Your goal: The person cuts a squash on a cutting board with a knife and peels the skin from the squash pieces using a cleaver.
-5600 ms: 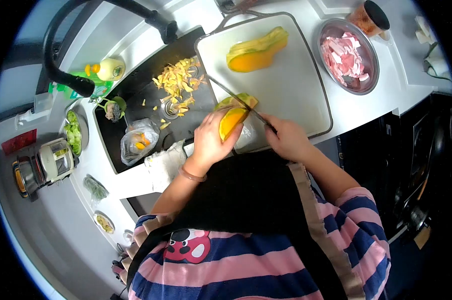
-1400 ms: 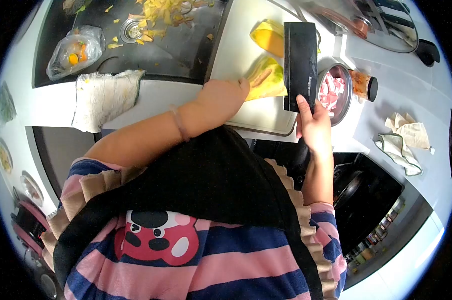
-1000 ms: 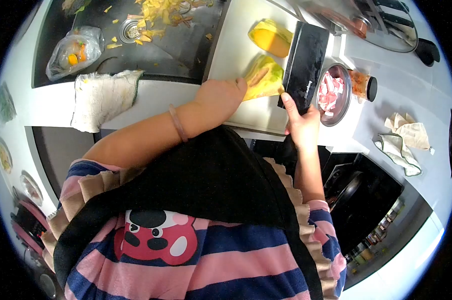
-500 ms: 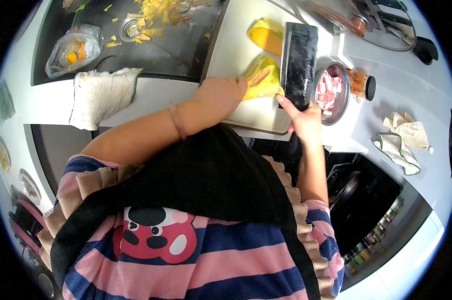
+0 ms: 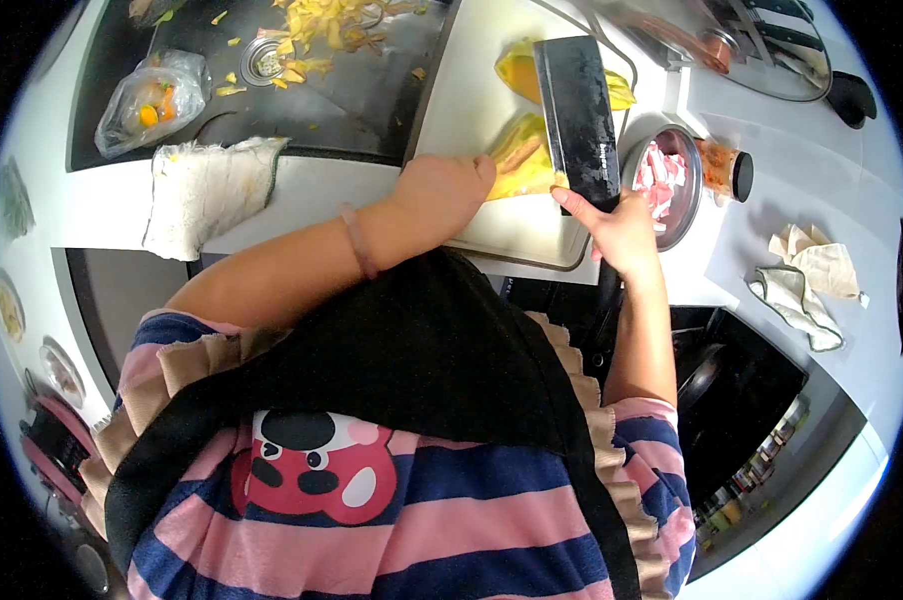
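Observation:
My left hand (image 5: 444,195), fingers curled, holds down a peeled yellow-green piece that looks like papaya (image 5: 524,165), with an orange hollow side. It lies on the white cutting board (image 5: 457,105). In my right hand (image 5: 624,232) is a wide dark cleaver (image 5: 580,115), gripped near the handle, its thumb by the blade's near corner. The blade leans over the right side of the held piece; whether its edge touches the flesh I cannot tell. Another papaya piece (image 5: 516,70) sits farther back on the board, partly covered by the blade.
Right of the board stand a metal bowl of cut raw meat (image 5: 662,180) and a dark-lidded jar (image 5: 720,168). Yellow peelings (image 5: 322,35) lie in the sink (image 5: 372,110) at left, near a plastic bag (image 5: 157,105). A folded cloth (image 5: 212,190) rests on the counter edge.
The cleaver has shifted left and tilted over the papaya, uncovering yellow flesh to its right at the back. My right wrist has moved slightly right. My left hand stays put.

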Available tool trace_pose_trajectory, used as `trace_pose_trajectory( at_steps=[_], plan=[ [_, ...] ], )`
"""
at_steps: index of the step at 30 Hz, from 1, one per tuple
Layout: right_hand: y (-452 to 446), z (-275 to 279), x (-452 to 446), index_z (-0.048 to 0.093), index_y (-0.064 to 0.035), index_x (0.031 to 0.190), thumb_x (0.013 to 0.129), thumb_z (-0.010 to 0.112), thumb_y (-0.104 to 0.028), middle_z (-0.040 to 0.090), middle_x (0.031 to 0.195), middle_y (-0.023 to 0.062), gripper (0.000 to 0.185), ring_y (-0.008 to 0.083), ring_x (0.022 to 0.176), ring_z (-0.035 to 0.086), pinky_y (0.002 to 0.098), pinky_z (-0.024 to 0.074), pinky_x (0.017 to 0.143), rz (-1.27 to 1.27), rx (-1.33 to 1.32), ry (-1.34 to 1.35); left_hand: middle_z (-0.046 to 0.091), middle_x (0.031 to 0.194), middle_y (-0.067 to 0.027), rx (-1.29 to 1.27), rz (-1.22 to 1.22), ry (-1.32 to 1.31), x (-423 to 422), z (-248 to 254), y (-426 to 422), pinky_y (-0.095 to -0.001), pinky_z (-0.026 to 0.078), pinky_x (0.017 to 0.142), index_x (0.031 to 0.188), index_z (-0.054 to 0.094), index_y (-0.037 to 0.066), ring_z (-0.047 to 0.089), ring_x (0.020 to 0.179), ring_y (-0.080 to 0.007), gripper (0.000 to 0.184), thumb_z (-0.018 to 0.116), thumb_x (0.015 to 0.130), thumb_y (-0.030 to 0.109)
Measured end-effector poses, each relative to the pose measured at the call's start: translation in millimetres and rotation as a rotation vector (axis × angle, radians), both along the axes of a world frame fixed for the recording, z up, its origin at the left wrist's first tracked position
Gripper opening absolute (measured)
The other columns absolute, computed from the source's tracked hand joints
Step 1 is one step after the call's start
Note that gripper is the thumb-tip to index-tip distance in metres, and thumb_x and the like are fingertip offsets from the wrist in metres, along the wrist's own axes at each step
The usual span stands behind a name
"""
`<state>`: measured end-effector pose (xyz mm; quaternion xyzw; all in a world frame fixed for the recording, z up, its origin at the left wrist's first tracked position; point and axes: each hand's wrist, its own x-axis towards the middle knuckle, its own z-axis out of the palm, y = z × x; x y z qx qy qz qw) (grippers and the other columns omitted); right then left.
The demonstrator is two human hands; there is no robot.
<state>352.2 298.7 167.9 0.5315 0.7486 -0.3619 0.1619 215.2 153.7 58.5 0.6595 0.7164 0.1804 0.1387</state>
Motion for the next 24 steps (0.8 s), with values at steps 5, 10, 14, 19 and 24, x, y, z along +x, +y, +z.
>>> trace_pose_trajectory(
  at_steps=[5, 10, 14, 19, 24],
  plan=[
    [-16.7, -4.7, 3.6, 0.063, 0.0047, 0.077, 0.074, 0.077, -0.037, 0.054, 0.051, 0.0026, 0.044, 0.0100, 0.035, 0.047, 0.0251, 0.0373, 0.034, -0.145, 0.058, 0.116, 0.061, 0.068, -0.0119, 0.014, -0.008, -0.039, -2.0, 0.8, -0.2, -0.0363, 0.050, 0.048, 0.089, 0.055, -0.001, 0.063, 0.059, -0.0253, 0.017, 0.055, 0.076, 0.010],
    [-0.9, 2.2, 2.9, 0.061, 0.0050, 0.074, 0.073, 0.077, -0.038, 0.051, 0.048, 0.0013, 0.046, 0.0111, 0.034, 0.046, 0.0260, 0.0363, 0.034, 0.044, 0.053, -0.008, 0.061, 0.069, -0.0125, 0.047, -0.032, -0.029, -1.9, 1.0, -0.1, -0.0361, 0.050, 0.048, 0.088, 0.055, -0.001, 0.063, 0.059, -0.0251, 0.016, 0.055, 0.076, 0.010],
    [-6.5, 1.6, 0.9, 0.061, 0.0050, 0.075, 0.074, 0.077, -0.037, 0.052, 0.050, 0.0014, 0.045, 0.0105, 0.035, 0.046, 0.0258, 0.0365, 0.035, 0.028, 0.082, 0.057, 0.061, 0.070, -0.0125, 0.020, -0.008, -0.018, -1.5, -0.7, -0.4, -0.0361, 0.050, 0.049, 0.087, 0.055, 0.000, 0.063, 0.059, -0.0253, 0.017, 0.056, 0.075, 0.011],
    [1.8, -3.2, 7.8, 0.063, 0.0046, 0.076, 0.073, 0.078, -0.035, 0.055, 0.053, 0.0029, 0.042, 0.0102, 0.037, 0.048, 0.0262, 0.0383, 0.036, 0.025, -0.030, 0.082, 0.061, 0.073, -0.0107, 0.007, -0.075, 0.021, -1.3, 0.4, 0.7, -0.0348, 0.051, 0.049, 0.097, 0.053, -0.001, 0.063, 0.061, -0.0255, 0.022, 0.054, 0.078, 0.011],
    [-12.7, -9.0, 9.2, 0.066, 0.0028, 0.081, 0.073, 0.078, -0.034, 0.059, 0.058, 0.0045, 0.040, 0.0093, 0.039, 0.049, 0.0251, 0.0410, 0.036, -0.057, -0.003, 0.153, 0.061, 0.073, -0.0107, -0.008, -0.059, 0.019, -1.8, -0.9, 0.7, -0.0344, 0.051, 0.050, 0.099, 0.054, -0.001, 0.063, 0.061, -0.0249, 0.025, 0.054, 0.078, 0.012]
  ],
)
